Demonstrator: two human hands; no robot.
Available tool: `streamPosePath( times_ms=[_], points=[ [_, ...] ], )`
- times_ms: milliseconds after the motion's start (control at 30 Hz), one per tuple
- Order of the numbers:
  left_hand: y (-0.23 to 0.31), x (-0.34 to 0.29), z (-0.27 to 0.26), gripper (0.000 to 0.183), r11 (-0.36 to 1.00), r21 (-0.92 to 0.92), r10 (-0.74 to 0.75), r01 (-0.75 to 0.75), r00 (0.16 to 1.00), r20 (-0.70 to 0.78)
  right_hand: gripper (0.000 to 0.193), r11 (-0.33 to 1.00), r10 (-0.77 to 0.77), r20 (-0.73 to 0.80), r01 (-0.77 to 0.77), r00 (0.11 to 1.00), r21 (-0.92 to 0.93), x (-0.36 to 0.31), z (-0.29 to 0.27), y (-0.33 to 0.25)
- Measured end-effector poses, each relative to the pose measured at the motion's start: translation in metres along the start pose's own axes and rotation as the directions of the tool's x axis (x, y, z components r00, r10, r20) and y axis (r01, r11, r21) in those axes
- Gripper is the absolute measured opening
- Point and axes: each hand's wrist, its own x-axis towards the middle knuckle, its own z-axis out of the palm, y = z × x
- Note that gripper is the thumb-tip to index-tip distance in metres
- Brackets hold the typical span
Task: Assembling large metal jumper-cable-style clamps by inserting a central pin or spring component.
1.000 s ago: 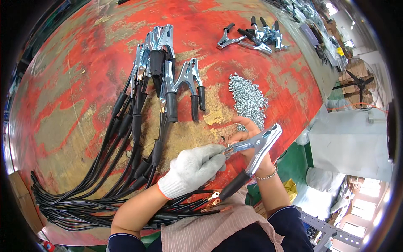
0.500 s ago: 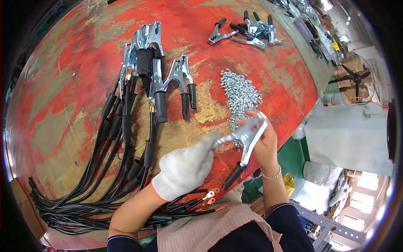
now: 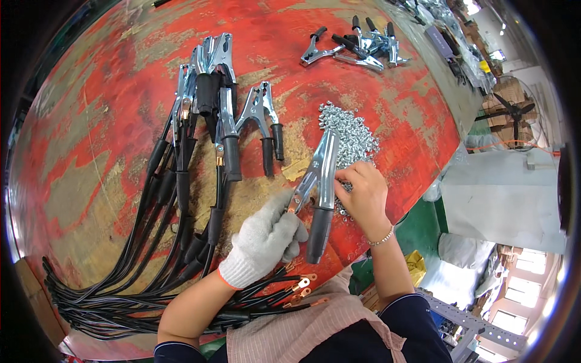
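My left hand (image 3: 266, 235), in a white knitted glove, is closed around one arm of a silver metal clamp (image 3: 327, 175). The clamp's jaws point away from me, and its black-sleeved handle (image 3: 319, 236) hangs toward me. A copper lug (image 3: 293, 206) shows at the gloved fingertips, against the clamp arm. Bare, with a beaded bracelet at the wrist, my right hand (image 3: 366, 192) has its thumb and fingers drawn together at the near end of a pile of small silver screws (image 3: 351, 134). Whatever sits between those fingertips is too small to make out.
Black cables (image 3: 130, 242) run across the left of the worn red table (image 3: 139, 48), several ending in clamps (image 3: 212, 54). Bare copper lugs (image 3: 305, 282) lie by my apron. More loose clamps (image 3: 363, 45) are heaped at the far right. A fan (image 3: 514, 112) stands beyond the table.
My right hand has let go of the clamp's jaw end and moved to the screws. The clamp has swung from slanting right to nearly upright in my left hand.
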Motion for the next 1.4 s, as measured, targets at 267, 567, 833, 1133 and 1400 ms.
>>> streamPosePath(
  times_ms=[267, 567, 833, 1133, 1400],
  points=[
    [0.007, -0.004, 0.0, 0.043, 0.997, -0.023, -0.068, 0.069, 0.997, 0.035, 0.021, 0.899, 0.079, -0.072, -0.04, 0.994, 0.436, 0.001, -0.021, -0.031],
    [0.007, -0.007, 0.003, 0.038, 1.0, -0.02, -0.011, 0.011, 0.999, 0.033, 0.029, 0.912, -0.135, -0.165, 0.188, 0.977, 0.366, 0.005, -0.025, -0.061],
    [0.01, -0.007, 0.003, 0.039, 0.999, 0.036, -0.024, 0.024, 1.0, -0.009, 0.031, 0.914, -0.174, -0.17, 0.223, 0.97, 0.339, 0.009, -0.024, -0.063],
    [0.011, -0.007, 0.003, 0.038, 0.998, 0.06, -0.023, 0.024, 1.0, -0.018, 0.03, 0.891, -0.142, -0.111, 0.176, 0.984, 0.418, 0.009, -0.024, -0.064],
    [0.009, -0.006, 0.002, 0.036, 0.998, 0.055, -0.02, 0.02, 1.0, -0.007, 0.027, 0.866, -0.147, -0.151, 0.201, 0.978, 0.458, 0.007, -0.016, -0.064]
  ],
)
